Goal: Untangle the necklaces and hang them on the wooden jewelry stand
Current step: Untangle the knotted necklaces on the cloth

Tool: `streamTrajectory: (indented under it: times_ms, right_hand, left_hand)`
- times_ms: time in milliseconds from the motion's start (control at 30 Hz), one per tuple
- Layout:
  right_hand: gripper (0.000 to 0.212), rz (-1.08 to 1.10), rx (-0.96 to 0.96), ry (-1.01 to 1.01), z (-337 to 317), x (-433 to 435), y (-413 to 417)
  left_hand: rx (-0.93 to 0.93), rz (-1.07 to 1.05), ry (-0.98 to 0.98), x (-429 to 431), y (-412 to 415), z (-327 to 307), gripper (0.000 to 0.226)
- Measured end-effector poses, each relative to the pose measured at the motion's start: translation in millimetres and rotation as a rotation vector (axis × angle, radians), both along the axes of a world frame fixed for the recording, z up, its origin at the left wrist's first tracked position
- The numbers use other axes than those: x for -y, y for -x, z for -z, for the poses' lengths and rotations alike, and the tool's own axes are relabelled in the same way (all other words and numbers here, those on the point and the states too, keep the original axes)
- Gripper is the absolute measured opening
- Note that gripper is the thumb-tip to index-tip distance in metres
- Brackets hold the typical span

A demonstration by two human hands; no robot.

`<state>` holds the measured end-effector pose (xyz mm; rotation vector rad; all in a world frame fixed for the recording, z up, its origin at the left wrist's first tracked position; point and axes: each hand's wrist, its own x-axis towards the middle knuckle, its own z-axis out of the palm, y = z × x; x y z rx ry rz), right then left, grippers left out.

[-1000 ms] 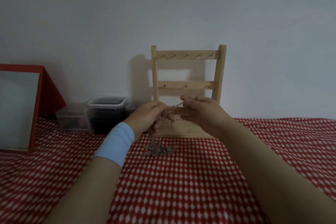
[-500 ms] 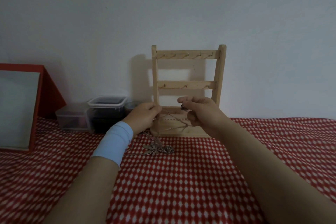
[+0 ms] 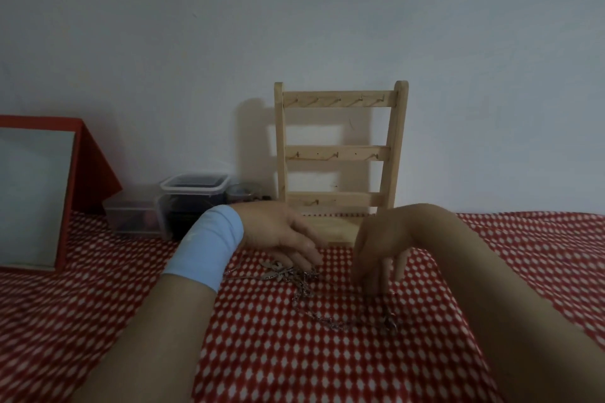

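Silver necklaces [image 3: 306,286] lie knotted on the red dotted cloth [image 3: 294,366]. No hook on the wooden jewelry stand [image 3: 340,154], at 12 o'clock, holds one yet. Left hand [image 3: 278,232] rests loose fingers on the knot. Right hand [image 3: 383,242] touches chain at 3 o'clock; whether it pinches, I cannot tell.

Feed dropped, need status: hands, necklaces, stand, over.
Left hand flat, fingers on necklaces. Right hand fingertips down on chain, pinch unclear. Necklaces tangled on cloth, wooden jewelry stand hooks bare. Nothing between hands and stand.
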<state>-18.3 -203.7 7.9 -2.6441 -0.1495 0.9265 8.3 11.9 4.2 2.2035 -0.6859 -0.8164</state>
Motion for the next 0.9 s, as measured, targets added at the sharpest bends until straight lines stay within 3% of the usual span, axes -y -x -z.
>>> streamTrajectory:
  times_ms: [100,167,300,400,467,567,733,867,900]
  right_hand:
    - [0.020,-0.005,0.402,-0.091,15.1,-12.1,-7.7]
    - [0.018,0.014,0.550,-0.156,29.9,-27.5,-11.1]
    - [0.030,-0.091,0.496,-0.102,54.8,-47.4,-15.9]
    - [0.023,-0.070,0.494,-0.177,56.5,-42.2,-18.3]
    - [0.021,-0.064,0.481,-0.211,56.1,-36.8,-19.7]
    - [0.016,0.057,0.479,-0.352,57.3,-26.5,-22.7]
    - [0.013,0.284,0.496,-0.755,62.6,-17.8,-25.7]
    - [0.014,0.288,0.504,-0.834,69.9,-24.4,-27.8]
    - [0.015,0.268,0.497,-0.838,70.0,-26.1,-27.5]
  left_hand:
    - [0.328,-0.132,-0.031,-7.4,-10.8,7.2,0.022]
    - [0.452,-0.155,-0.139,-8.4,-13.9,17.0,0.025]
    - [0.398,-0.098,-0.364,-4.5,-18.5,37.6,0.043]
    - [0.388,-0.095,-0.429,-4.1,-22.1,42.2,0.056]
    - [0.395,-0.111,-0.424,-5.1,-22.0,42.2,0.048]
    - [0.423,-0.190,-0.344,-8.4,-25.5,43.3,0.013]
    - [0.391,-0.251,-0.351,-17.6,-29.3,37.7,0.022]
    - [0.271,-0.250,-0.458,-22.2,-25.7,26.1,0.010]
    - [0.267,-0.258,-0.490,-23.0,-25.9,23.1,0.018]
